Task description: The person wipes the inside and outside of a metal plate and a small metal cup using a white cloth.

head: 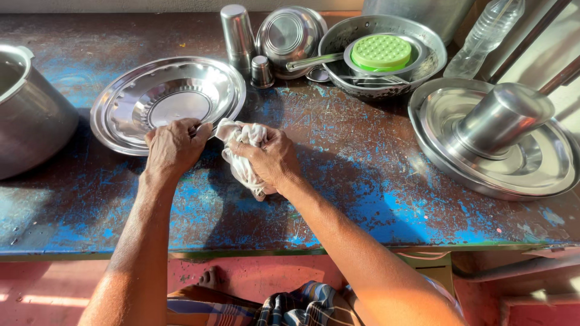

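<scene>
- My left hand [174, 147] grips the near rim of a steel plate [168, 101], fingers curled over the edge and pinching it against the thumb.
- My right hand [272, 158] is bunched around a white cloth [244, 152], fingers pressed together into its folds; the cloth sits just beside the plate's near-right rim, touching my left hand.
- The plate lies at the left middle of the tabletop [362, 181], tilted a little towards me; whether its near edge is off the surface I cannot tell.
- I judge the plate light, stiff and thin, with a polished face that would slip under bare fingers; the raised rim is the sure place to hold it.
- The cloth looks soft, limp and maybe damp; it will take any shape, so a full-fist grip suits it.
- The tabletop is worn metal or board, scratched blue paint over brown, hard and flat.
- Around it: a big pot [27, 108] at the far left, a tumbler [237, 33] and an upturned bowl [290, 33] behind the plate, a basin [417, 72] holding a green scrubber [381, 52], a stack of plates [544, 175] at the right with a cup [502, 118] lying on it, and a plastic bottle [485, 36].
- Strong low sun throws hard shadows; a reddish floor shows below.
</scene>
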